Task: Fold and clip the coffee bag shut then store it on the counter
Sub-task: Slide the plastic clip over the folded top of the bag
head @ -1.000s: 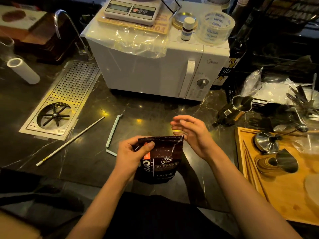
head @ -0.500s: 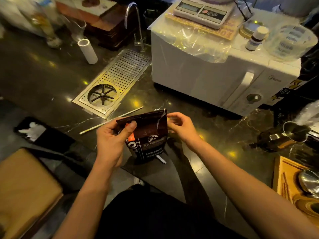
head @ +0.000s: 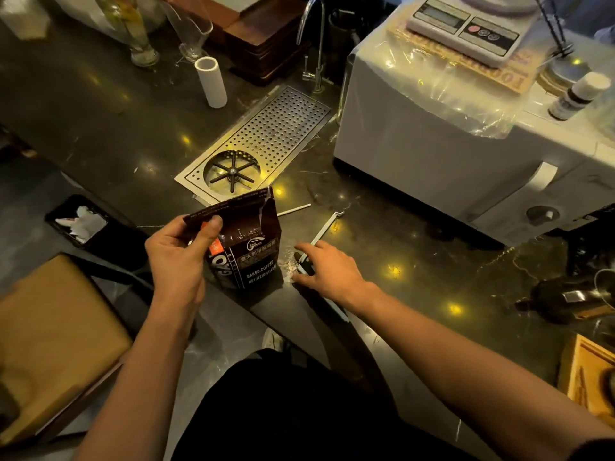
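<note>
The coffee bag [head: 244, 247] is dark brown and shiny, with white words on the front and a small orange patch near its left side. It stands up on the dark bench [head: 416, 261], close to the near edge. Its top is flat and stiff, and one corner of the top sticks up higher than the other. The left hand [head: 176, 254] pinches the top left part of the bag, with the thumb on the front and the other fingers behind it. The right hand [head: 327, 269] is just to the right of the bag and does not touch it. Its fingers are spread and it lies low on the bench, with its fingertips at the near end of a long thin white clip [head: 321, 232]. The clip lies flat on the bench and points away toward a big white box [head: 432, 154]. A thin white stick [head: 294, 209] lies behind the bag, near a metal grate [head: 266, 141] set into the bench.
</note>
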Tool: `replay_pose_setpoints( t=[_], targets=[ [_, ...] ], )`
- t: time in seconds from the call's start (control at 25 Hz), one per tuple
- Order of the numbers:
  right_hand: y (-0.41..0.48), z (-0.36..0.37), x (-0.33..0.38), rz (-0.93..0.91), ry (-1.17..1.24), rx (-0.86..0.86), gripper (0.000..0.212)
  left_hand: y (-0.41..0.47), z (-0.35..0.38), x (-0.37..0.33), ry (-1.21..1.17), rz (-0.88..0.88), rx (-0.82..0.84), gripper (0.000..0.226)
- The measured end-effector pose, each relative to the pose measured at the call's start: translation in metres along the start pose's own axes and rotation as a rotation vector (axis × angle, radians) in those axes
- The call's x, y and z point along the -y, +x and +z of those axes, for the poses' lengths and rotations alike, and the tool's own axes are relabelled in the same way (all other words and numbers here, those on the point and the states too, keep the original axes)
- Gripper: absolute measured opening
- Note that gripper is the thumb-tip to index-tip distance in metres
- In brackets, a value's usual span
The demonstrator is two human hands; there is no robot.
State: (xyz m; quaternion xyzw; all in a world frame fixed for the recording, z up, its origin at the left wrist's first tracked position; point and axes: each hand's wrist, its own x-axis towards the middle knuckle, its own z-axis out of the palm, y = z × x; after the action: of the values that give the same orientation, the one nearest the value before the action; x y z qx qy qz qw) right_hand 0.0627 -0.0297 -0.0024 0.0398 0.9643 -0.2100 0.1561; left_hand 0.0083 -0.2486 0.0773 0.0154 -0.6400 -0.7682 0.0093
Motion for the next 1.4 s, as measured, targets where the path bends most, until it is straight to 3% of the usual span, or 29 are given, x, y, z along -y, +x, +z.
replay_pose_setpoints(
  t=[0.2,0.44,0.64,0.8,1.0,1.12,1.2,1.4],
  targets=[
    [0.002,0.0,0.003,-0.009,-0.054,0.016,0.022,0.003,0.003,0.009,-0.001,-0.028,0.031,0.01],
    [-0.011,-0.019,-0.013,0.005,0.082,-0.106,0.024,0.004,0.023,0.019,-0.022,-0.119,0.114,0.01],
    [-0.055,-0.057,-0.041,0.173,0.505,-0.457,0.033,0.0,0.059,0.024,-0.048,-0.199,0.225,0.011],
    [-0.102,-0.085,-0.069,0.31,0.832,-0.636,0.036,-0.004,0.096,0.033,-0.035,-0.245,0.379,0.011],
    [-0.159,-0.095,-0.098,0.34,1.743,-0.916,0.031,-0.02,0.145,0.047,-0.035,-0.285,0.595,0.013],
    [-0.178,-0.085,-0.105,0.313,2.136,-0.939,0.03,-0.034,0.168,0.054,-0.023,-0.312,0.689,0.013],
    [-0.178,-0.075,-0.1,0.287,2.194,-0.887,0.03,-0.044,0.179,0.058,-0.004,-0.3,0.734,0.014],
    [-0.162,-0.063,-0.087,0.251,2.076,-0.844,0.03,-0.059,0.186,0.063,0.049,-0.318,0.735,0.022]
  ],
)
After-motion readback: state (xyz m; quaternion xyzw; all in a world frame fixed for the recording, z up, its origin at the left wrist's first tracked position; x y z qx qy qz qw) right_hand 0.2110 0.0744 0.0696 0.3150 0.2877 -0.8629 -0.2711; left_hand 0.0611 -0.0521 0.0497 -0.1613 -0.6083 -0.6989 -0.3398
